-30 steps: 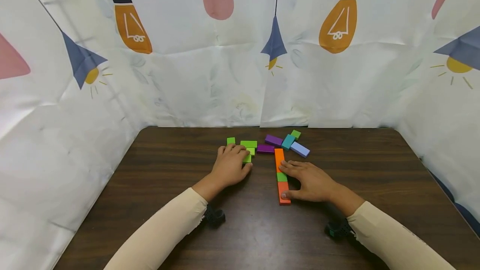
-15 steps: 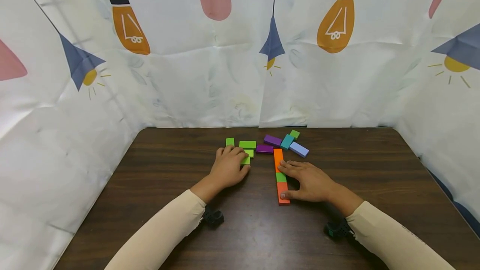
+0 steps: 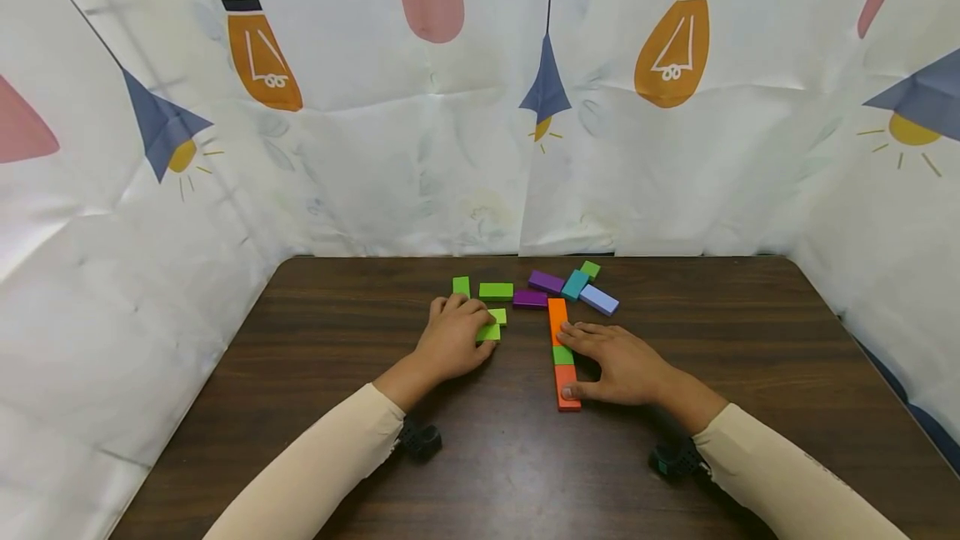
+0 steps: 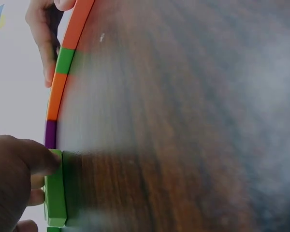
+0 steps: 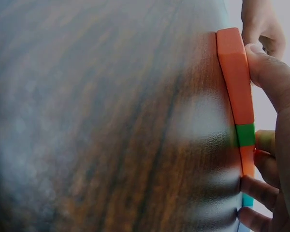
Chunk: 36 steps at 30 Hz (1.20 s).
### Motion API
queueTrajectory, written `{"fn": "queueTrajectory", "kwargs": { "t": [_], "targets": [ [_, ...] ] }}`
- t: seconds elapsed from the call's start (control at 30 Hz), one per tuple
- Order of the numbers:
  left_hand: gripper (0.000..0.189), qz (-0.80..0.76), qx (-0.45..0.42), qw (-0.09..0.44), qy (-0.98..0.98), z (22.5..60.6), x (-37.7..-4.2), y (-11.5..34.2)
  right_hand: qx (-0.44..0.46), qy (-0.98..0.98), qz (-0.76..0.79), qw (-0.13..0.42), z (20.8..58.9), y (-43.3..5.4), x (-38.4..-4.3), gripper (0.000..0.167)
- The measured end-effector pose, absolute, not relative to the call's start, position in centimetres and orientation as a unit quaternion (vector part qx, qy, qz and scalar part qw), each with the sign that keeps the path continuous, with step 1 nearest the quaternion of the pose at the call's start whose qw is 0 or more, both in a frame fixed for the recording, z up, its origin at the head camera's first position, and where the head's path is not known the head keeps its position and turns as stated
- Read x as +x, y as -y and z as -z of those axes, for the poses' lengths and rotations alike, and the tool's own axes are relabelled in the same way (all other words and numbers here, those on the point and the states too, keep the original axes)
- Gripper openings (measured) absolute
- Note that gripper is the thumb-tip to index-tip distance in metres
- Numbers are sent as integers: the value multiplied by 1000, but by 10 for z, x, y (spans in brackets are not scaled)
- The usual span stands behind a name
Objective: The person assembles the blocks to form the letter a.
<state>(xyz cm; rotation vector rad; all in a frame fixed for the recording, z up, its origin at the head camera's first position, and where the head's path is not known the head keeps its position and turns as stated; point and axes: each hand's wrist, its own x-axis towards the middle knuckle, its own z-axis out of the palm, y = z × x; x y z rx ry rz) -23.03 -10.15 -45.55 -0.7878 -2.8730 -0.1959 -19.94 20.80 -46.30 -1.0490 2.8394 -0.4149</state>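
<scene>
My left hand (image 3: pixel 452 342) bends over two light green blocks, a nearer green block (image 3: pixel 489 332) and a partly covered yellow-green block (image 3: pixel 498 317) just behind it. The thumb touches the nearer block's front side, with the fingers over and behind the pair. To the right, my right hand (image 3: pixel 622 363) lies with spread fingers along an upright row: an orange block (image 3: pixel 556 315), a small green block (image 3: pixel 562 356) and a red-orange block (image 3: pixel 566 377). Its thumb rests on the red-orange block and its fingertips touch the orange one.
Behind the left hand lie a small green block (image 3: pixel 461 285) and a longer green block (image 3: pixel 496 292). Two purple blocks, one a front purple block (image 3: pixel 530 299), lead to a teal block (image 3: pixel 575 285), a light blue block (image 3: pixel 599 299) and another green block (image 3: pixel 591 270) near the table's back edge.
My left hand has drawn the two light green blocks toward me, opening a gap from the longer green block behind. The right hand and its row stay in place.
</scene>
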Motion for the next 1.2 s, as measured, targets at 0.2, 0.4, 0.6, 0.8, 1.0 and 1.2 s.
{"fn": "queueTrajectory", "kwargs": {
  "t": [0.2, 0.4, 0.6, 0.8, 1.0, 1.2],
  "targets": [
    [30, 59, -281, 75, 955, 454, -224, 106, -343, -928, 138, 39, 463, -208, -199, 92],
    [32, 54, -299, 80, 949, 452, -216, 109, -341, -929, 136, 38, 464, -208, -199, 93],
    [27, 61, -309, 81, 946, 451, -207, 112, -341, -929, 136, 40, 465, -209, -198, 93],
    [33, 71, -329, 74, 939, 450, -202, 111, -340, -929, 136, 42, 464, -210, -198, 93],
    [34, 65, -344, 77, 934, 452, -200, 112, -342, -929, 134, 45, 464, -209, -199, 93],
    [28, 86, -356, 86, 926, 453, -202, 112, -342, -929, 137, 42, 464, -209, -198, 93]
  ]
}}
